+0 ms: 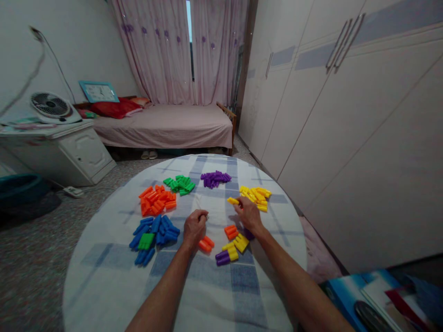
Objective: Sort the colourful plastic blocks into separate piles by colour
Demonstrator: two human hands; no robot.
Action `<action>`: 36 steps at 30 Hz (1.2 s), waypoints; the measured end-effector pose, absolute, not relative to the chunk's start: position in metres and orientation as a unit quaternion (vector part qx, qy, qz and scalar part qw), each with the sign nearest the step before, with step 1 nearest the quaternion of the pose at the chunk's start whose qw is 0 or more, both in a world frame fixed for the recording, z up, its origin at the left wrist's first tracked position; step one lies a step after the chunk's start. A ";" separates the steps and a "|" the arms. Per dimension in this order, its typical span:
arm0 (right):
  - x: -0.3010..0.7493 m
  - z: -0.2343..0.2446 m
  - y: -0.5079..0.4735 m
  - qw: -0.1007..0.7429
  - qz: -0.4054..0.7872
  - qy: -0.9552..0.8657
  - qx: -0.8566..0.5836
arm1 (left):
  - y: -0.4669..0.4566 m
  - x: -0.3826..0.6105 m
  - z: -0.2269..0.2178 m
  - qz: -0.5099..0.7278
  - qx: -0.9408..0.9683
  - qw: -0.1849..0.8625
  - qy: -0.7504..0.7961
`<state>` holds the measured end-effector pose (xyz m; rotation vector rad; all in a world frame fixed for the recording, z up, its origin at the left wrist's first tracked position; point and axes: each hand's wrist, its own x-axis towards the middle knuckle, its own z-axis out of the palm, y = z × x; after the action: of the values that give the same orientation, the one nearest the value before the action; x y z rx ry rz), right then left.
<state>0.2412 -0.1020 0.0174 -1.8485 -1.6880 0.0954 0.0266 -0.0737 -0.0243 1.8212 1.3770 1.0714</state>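
My right hand (248, 213) pinches a yellow plastic building piece (233, 201) between thumb and fingers, just left of the yellow pile (256, 196). My left hand (195, 227) is closed near the middle of the table; whatever its fingers hold, if anything, is hidden. Close below it lies an orange piece (206, 244). Between my forearms are another orange piece (230, 232), yellow pieces (241, 242) and a purple piece (222, 258) touching yellow. A further purple piece (248, 234) is partly covered by my right wrist.
Piles of blue (161, 230), orange (155, 201), green (180, 184) and purple pieces (215, 179) lie on the round table's checked cloth (114, 281). One green piece (146, 240) rests among the blue. A wardrobe (328, 138) stands right; a bed (166, 122) is beyond.
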 end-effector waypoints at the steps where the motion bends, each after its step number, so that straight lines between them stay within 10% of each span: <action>1: 0.257 0.021 -0.101 0.325 0.018 -0.609 -0.723 | -0.074 0.027 -0.025 0.405 0.687 0.305 0.521; 22: 0.306 0.031 -0.125 0.358 0.077 -0.601 -0.711 | -0.074 0.027 -0.022 0.398 0.689 0.296 0.528; 36: 0.242 0.038 -0.192 0.113 0.128 -0.817 -0.551 | -0.074 0.027 -0.023 0.396 0.692 0.290 0.529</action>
<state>0.2417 -0.1922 0.0377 -1.6159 -2.3962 0.3767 0.0266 -0.0739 -0.0226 1.8470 1.4116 1.0551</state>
